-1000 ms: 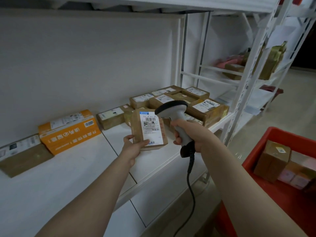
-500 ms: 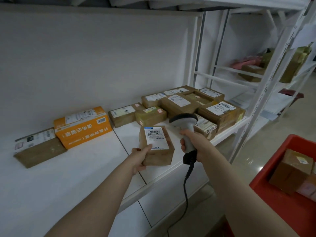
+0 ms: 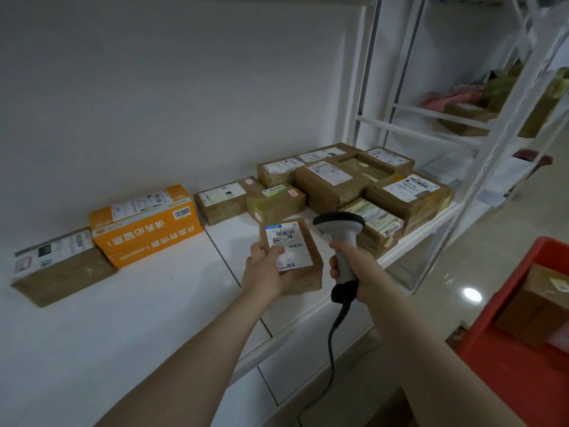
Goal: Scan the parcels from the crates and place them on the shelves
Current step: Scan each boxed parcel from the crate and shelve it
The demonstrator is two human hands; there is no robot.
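My left hand (image 3: 264,271) grips a small brown parcel (image 3: 303,260) with a white barcode label; the parcel lies label up on the white shelf (image 3: 147,303), near its front edge. My right hand (image 3: 354,269) holds a grey handheld scanner (image 3: 340,238) by its handle, just right of the parcel, with its black cable hanging down. A red crate (image 3: 505,359) at the lower right holds more brown parcels (image 3: 535,306).
Several taped brown parcels (image 3: 354,183) are packed at the shelf's right end. An orange box (image 3: 147,226) and a flat brown box (image 3: 58,266) stand at the left by the wall. White shelf uprights (image 3: 480,155) rise on the right, with more parcels on farther shelves.
My left hand has lowered the parcel from upright in front of the scanner to flat on the shelf. The scanner has shifted right and down a little.
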